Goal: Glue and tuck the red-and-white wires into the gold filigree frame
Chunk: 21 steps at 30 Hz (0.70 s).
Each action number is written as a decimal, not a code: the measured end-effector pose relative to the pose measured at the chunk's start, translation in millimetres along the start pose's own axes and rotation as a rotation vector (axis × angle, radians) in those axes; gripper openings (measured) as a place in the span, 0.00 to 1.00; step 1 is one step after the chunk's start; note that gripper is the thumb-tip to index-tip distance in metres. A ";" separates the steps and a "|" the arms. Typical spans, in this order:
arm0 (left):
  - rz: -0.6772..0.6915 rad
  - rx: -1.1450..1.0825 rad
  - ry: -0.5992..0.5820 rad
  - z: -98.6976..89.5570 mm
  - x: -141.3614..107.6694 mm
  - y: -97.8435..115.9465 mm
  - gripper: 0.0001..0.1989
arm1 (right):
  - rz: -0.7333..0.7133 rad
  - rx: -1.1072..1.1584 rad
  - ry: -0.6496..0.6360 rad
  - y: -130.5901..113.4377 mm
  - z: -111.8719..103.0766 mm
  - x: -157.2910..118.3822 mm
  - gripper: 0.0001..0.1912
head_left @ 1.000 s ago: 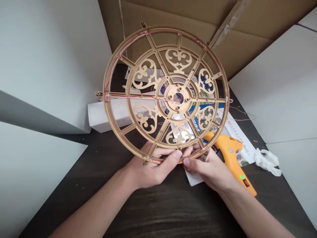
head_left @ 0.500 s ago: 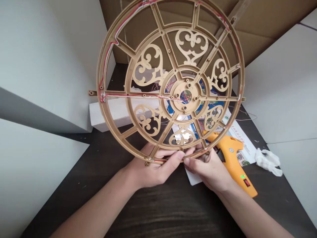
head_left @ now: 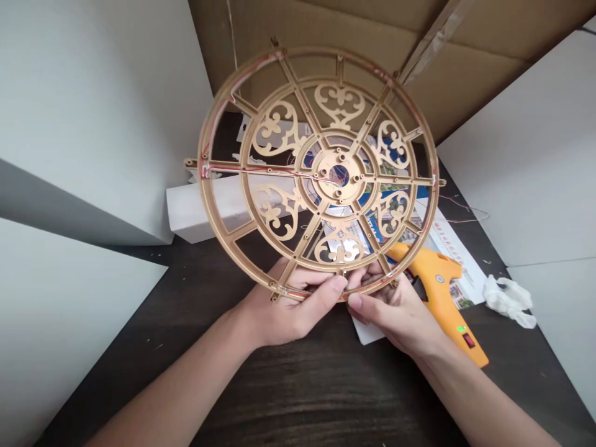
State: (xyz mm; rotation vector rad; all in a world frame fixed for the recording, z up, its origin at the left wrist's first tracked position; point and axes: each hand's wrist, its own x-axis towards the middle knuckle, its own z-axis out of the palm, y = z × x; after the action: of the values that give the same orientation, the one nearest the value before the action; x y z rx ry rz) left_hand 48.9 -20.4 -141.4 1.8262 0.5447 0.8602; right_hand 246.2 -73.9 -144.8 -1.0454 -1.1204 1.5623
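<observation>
A gold round frame [head_left: 318,217] with spokes and scrollwork is held up, tilted, over the dark table. Red and white wires [head_left: 261,170] run along its left spoke to the hub and around parts of the rim. My left hand [head_left: 298,304] grips the bottom rim, thumb in front and fingers behind. Close to its right, my right hand [head_left: 388,307] pinches the same rim, its thumb near my left thumb. Some fingers of both hands are partly hidden behind the frame.
An orange glue gun [head_left: 440,292] lies right of my right hand, on printed sheets [head_left: 459,248]. Crumpled white plastic [head_left: 510,301] is farther right. A white box [head_left: 193,208] lies behind the frame at left. Cardboard [head_left: 363,25] stands at the back, with pale panels on both sides.
The frame's top has tipped away and down, so the whole ring now shows, smaller in view. Both hands keep their grip on the bottom rim.
</observation>
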 end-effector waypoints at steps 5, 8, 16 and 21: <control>0.019 0.084 0.030 -0.6 0.2 0.3 0.14 | 0.009 0.076 0.053 0.2 3.4 1.9 0.13; -0.005 0.041 0.022 -1.8 1.2 2.9 0.13 | 0.021 0.094 0.049 0.6 5.0 1.1 0.12; 0.005 -0.002 0.032 -1.8 5.9 6.1 0.15 | 0.134 0.317 -0.136 -4.7 10.3 -1.5 0.10; -0.015 0.043 -0.030 -0.1 2.5 4.5 0.16 | 0.148 0.264 -0.167 3.3 9.0 -4.4 0.06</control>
State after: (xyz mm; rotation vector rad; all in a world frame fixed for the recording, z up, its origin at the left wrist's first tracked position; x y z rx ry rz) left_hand 50.3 -20.4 -136.4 1.8692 0.5608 0.8157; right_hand 237.8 -80.4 -145.5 -0.8472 -0.9308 1.8862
